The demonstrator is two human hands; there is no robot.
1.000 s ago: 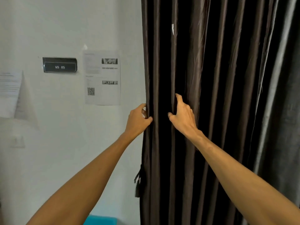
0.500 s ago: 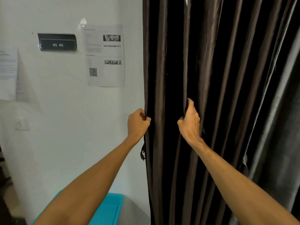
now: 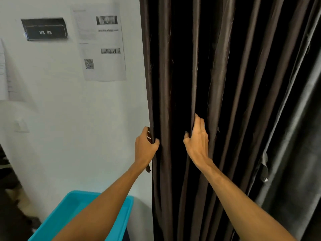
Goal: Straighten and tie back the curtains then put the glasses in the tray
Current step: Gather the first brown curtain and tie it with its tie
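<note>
A dark brown curtain (image 3: 225, 84) hangs in long vertical pleats over the right two thirds of the view. My left hand (image 3: 145, 147) grips the curtain's left edge, thumb in front and fingers curled behind the fabric. My right hand (image 3: 197, 140) pinches a pleat a little to the right, its fingertips tucked into the fold. A turquoise tray (image 3: 73, 213) stands low at the left, partly behind my left forearm. No glasses are in view.
A white wall (image 3: 69, 127) fills the left side, with a black "WS 05" sign (image 3: 44, 29) and a printed sheet (image 3: 100, 44) stuck on it. A greyer curtain panel (image 3: 295, 153) hangs at the far right. Dark objects lie at the lower left.
Both hands have slid down the curtain while holding it. My view has tilted downward, bringing more of the turquoise tray into sight.
</note>
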